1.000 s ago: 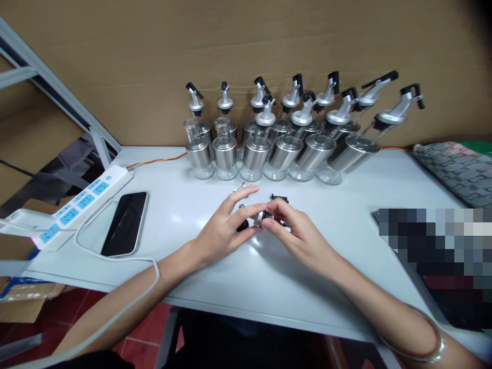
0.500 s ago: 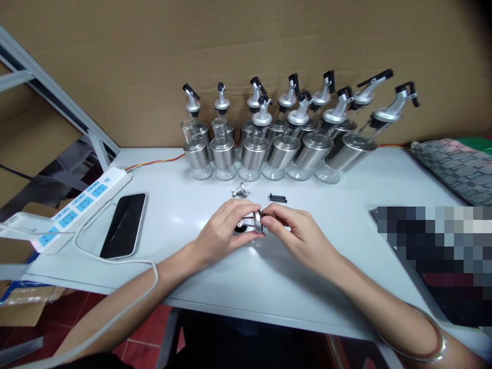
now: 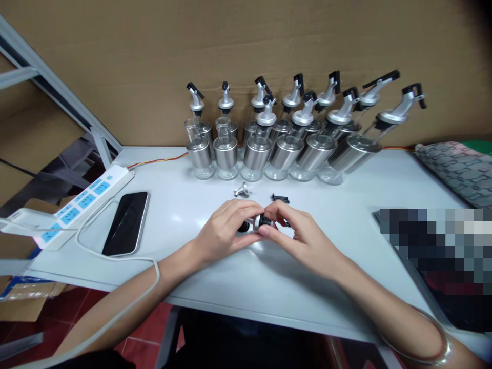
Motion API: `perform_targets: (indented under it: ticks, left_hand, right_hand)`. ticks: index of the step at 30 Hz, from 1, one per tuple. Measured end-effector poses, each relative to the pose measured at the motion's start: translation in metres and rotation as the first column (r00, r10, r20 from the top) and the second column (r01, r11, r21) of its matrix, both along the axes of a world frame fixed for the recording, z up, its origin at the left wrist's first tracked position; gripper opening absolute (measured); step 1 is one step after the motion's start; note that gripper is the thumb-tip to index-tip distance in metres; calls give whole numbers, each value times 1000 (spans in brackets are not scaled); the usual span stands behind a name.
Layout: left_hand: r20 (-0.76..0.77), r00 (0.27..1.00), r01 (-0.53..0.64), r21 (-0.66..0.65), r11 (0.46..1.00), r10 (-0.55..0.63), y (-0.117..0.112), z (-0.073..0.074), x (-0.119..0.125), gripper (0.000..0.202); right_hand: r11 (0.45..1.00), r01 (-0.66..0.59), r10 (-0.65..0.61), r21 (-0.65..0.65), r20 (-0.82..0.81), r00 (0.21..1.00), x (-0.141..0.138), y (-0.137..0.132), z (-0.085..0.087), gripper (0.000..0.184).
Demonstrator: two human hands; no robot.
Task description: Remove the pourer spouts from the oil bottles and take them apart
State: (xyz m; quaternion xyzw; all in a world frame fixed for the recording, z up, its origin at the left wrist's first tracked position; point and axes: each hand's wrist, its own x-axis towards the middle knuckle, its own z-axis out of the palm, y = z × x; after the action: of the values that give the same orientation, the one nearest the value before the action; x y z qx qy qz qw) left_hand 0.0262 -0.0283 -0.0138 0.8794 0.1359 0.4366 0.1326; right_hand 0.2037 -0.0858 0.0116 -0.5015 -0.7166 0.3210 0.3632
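The left hand (image 3: 225,225) grips a spout (image 3: 258,222) — the right hand (image 3: 303,230) pinches its black end (image 3: 265,221) — over the table (image 3: 346,210), in front of the bottles (image 3: 226,154). Any writing on the adapter (image 3: 25,219) is too small to read.

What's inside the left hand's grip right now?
A silver pouring spout, its black stopper facing the right hand. A black piece shows inside the curl too. Left fingers hide much of the spout; whether that piece joins it can't be seen.
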Motion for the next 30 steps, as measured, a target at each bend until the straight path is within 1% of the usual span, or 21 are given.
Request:
perform_targets:
  ticks: [4, 8, 11, 13, 15, 18, 22, 30]
  left_hand:
    - [-27, 999, -45, 65, 997, 47, 2, 1, -1, 34]
    - [-47, 990, -128, 121, 984, 134, 0, 1, 0, 30]
    - [-64, 988, -131, 101, 986, 138, -3, 0, 1, 33]
    - [-77, 989, -123, 76, 989, 129, -4, 0, 2, 37]
    - [-99, 986, -128, 78, 989, 135, -5, 3, 2, 38]
    - [-132, 979, -138, 121, 983, 154, -5, 8, 0, 40]
    - [-118, 978, -151, 158, 976, 171, -6, 15, -1, 42]
    - [-99, 980, -154, 182, 971, 174, -8, 17, -1, 45]
  right_hand:
    - [999, -11, 13, -42, 41, 999, -1, -1, 0, 23]
    - [1000, -8, 11, -18, 124, 992, -1, -1, 1, 27]
    - [999, -16, 10, 35, 157, 987, -1, 0, 3, 30]
    - [997, -20, 8, 76, 158, 987, -1, 0, 4, 32]
    - [993, -23, 6, 113, 153, 988, -2, -1, 4, 32]
    - [981, -44, 16, 187, 147, 989, -2, -1, 3, 30]
    - [951, -60, 20, 304, 136, 991, -2, -2, 3, 24]
    - [902, -137, 63, 410, 189, 980, 2, -2, 5, 15]
